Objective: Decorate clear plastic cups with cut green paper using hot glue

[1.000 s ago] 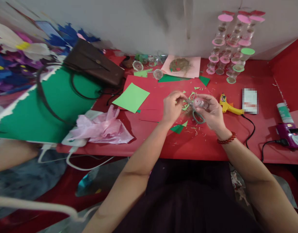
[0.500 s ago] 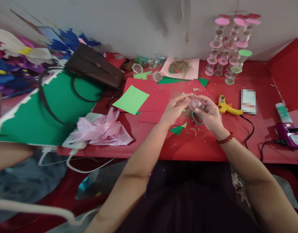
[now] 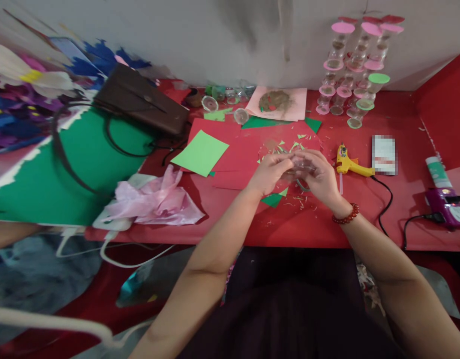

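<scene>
Between my two hands, above the red paper (image 3: 248,149), is a small clear plastic piece (image 3: 303,163). The fingers of my left hand (image 3: 270,172) are pinched on its left side. My right hand (image 3: 319,174), below a red bead bracelet (image 3: 345,213), curls round its right side. Fingers cover much of the piece. Under my hands lie scissors (image 3: 302,185), with only part of the handle showing. Paper scraps (image 3: 281,144) are scattered around them. To the right of my right hand rests a yellow glue gun (image 3: 353,164).
A light green sheet (image 3: 200,153), pink plastic bag (image 3: 158,199) and dark handbag (image 3: 143,99) are at left. Clear cups (image 3: 241,115) stand at the back. Stacked cup strands (image 3: 342,65) hang at back right. A purple device (image 3: 445,209) with cables sits at far right.
My hands have turned the clear piece and closed more around it, so less of it shows. The view has shifted slightly.
</scene>
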